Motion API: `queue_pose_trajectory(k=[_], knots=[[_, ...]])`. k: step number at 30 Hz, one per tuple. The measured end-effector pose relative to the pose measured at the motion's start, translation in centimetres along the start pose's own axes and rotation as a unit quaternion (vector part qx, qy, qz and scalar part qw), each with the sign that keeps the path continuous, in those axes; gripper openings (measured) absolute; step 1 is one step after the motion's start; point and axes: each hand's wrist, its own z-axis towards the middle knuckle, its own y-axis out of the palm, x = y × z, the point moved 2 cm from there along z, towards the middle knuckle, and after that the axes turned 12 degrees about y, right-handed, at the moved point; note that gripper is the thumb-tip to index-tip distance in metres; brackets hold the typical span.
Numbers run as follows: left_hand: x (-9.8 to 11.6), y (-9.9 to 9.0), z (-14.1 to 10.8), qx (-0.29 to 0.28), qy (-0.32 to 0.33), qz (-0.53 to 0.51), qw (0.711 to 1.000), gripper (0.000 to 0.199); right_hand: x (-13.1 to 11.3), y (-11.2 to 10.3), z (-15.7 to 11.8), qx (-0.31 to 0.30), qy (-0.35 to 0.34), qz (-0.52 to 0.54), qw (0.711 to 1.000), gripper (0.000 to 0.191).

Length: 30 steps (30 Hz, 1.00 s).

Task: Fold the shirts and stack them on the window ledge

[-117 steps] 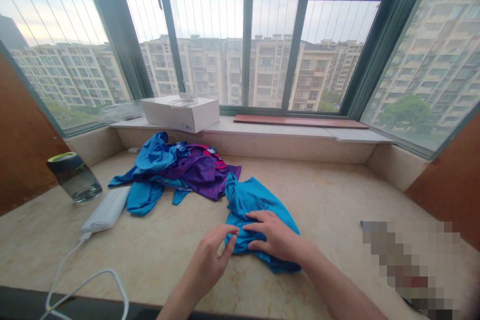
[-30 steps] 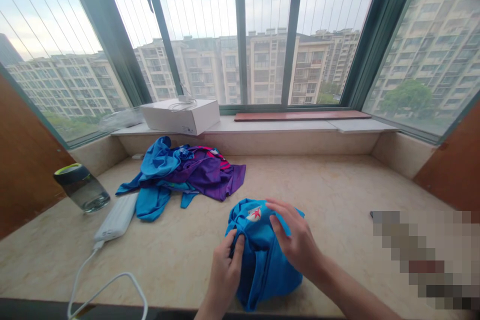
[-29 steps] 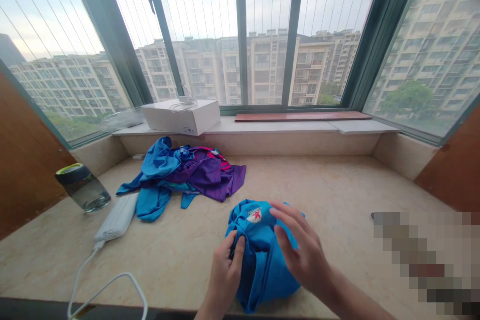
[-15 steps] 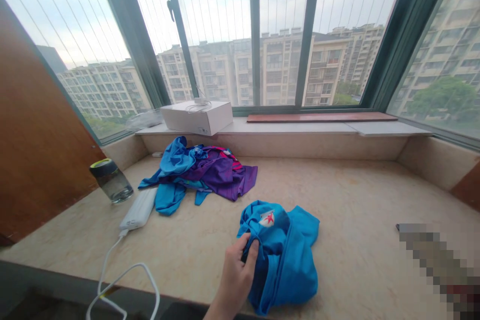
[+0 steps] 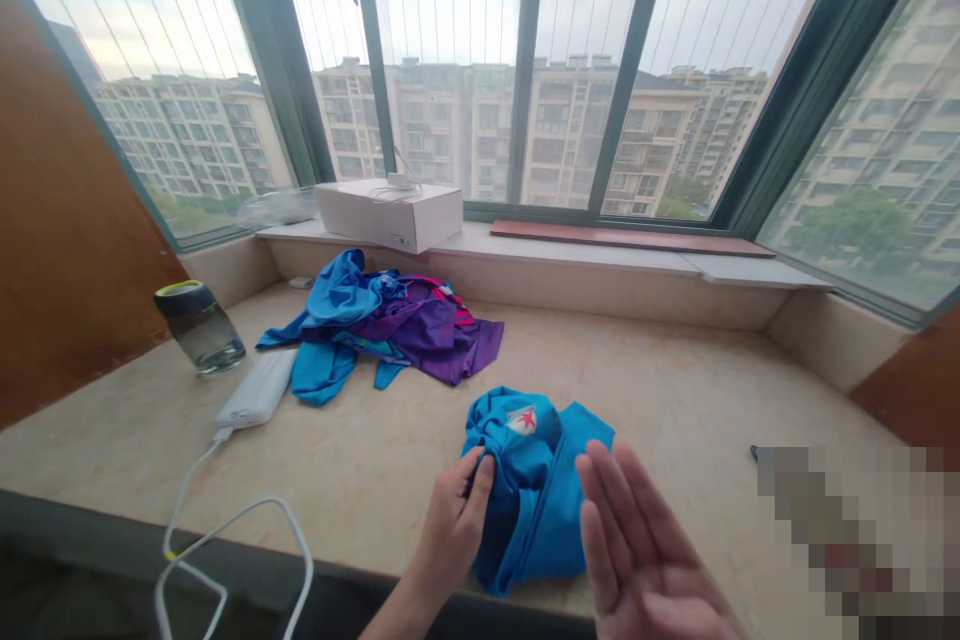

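A bunched blue garment (image 5: 555, 480) with a white and red star patch lies near the front of the stone ledge (image 5: 675, 400). My left hand (image 5: 454, 515) pinches its left edge between thumb and fingers. To the right of the cloth my right hand (image 5: 645, 550) is raised, palm showing and fingers stretched out, with nothing in it. Its fingertips overlap the garment's right side in view; whether they touch it I cannot tell. The garment's far right part is hidden behind this hand.
Behind lies a heap of blue and purple clothes (image 5: 420, 320). At left are a water bottle (image 5: 201, 328) and a white power bank (image 5: 256, 390) with a white cable (image 5: 281, 510) hanging over the edge. A white box (image 5: 390, 215) sits on the windowsill. Something pixelated (image 5: 840, 530) lies at right.
My right hand has come into view at the lower right, open beside the garment. My left hand keeps its pinch on the cloth. The whole view has shifted slightly.
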Motion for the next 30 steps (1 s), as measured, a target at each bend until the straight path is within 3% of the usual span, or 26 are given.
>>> queue_pose_trajectory(k=[3, 5, 7, 9, 13, 15, 17, 18, 20, 22, 24, 25, 28, 30], knots=[[0.7, -0.1, -0.2, 0.028, -0.008, -0.040, 0.999, 0.047, -0.6, 2.1, 0.7, -0.006, 0.007, 0.107, 0.994, 0.063], [1.1, -0.2, -0.4, 0.050, -0.007, -0.058, 0.997, 0.048, -0.4, 3.4, 1.9, -0.005, -0.002, 0.109, 0.994, 0.062], [1.2, -0.5, -0.5, 0.076, -0.005, -0.080, 0.994, 0.049, 0.3, 4.1, 3.0, 0.015, -0.015, 0.033, 0.999, 0.062], [1.3, -0.8, -0.6, 0.105, -0.005, -0.110, 0.988, 0.051, 1.5, 4.2, 3.6, 0.040, -0.023, -0.116, 0.992, 0.065], [2.4, -2.0, -0.6, 0.181, 0.012, -0.169, 0.969, 0.056, 3.9, 2.7, 4.6, 0.038, -0.039, -0.407, 0.912, 0.078], [3.3, -2.8, -0.8, 0.213, 0.029, -0.184, 0.959, 0.055, 4.1, 1.6, 5.4, 0.039, -0.038, -0.493, 0.868, 0.066], [4.3, -3.4, -0.9, 0.216, 0.065, -0.186, 0.956, 0.052, 3.3, 0.4, 6.5, 0.047, -0.020, -0.557, 0.829, 0.041], [4.9, -3.7, -0.9, 0.200, 0.099, -0.180, 0.958, 0.049, 2.5, -0.2, 7.1, 0.056, -0.007, -0.581, 0.812, 0.029], [5.8, -3.9, -0.8, 0.139, 0.195, -0.151, 0.959, 0.044, 0.6, -1.5, 8.1, 0.094, 0.011, -0.593, 0.799, 0.026], [6.4, -3.5, -0.4, 0.059, 0.276, -0.103, 0.954, 0.034, -1.6, -2.6, 8.7, 0.159, -0.012, -0.527, 0.835, 0.028], [6.2, -2.7, 0.1, 0.011, 0.279, -0.044, 0.959, 0.029, -3.5, -3.3, 8.6, 0.204, -0.076, -0.390, 0.895, 0.026], [5.8, -2.0, 0.4, -0.014, 0.256, -0.017, 0.966, 0.042, -4.3, -3.2, 8.3, 0.203, -0.116, -0.320, 0.918, 0.025], [4.6, 0.7, 1.2, -0.156, 0.196, 0.010, 0.968, 0.083, -5.7, -1.2, 6.7, 0.091, -0.204, -0.240, 0.945, 0.021], [4.1, 2.2, 2.2, -0.193, 0.205, -0.011, 0.960, 0.069, -6.1, 1.2, 5.5, -0.046, -0.223, -0.285, 0.931, 0.022]])
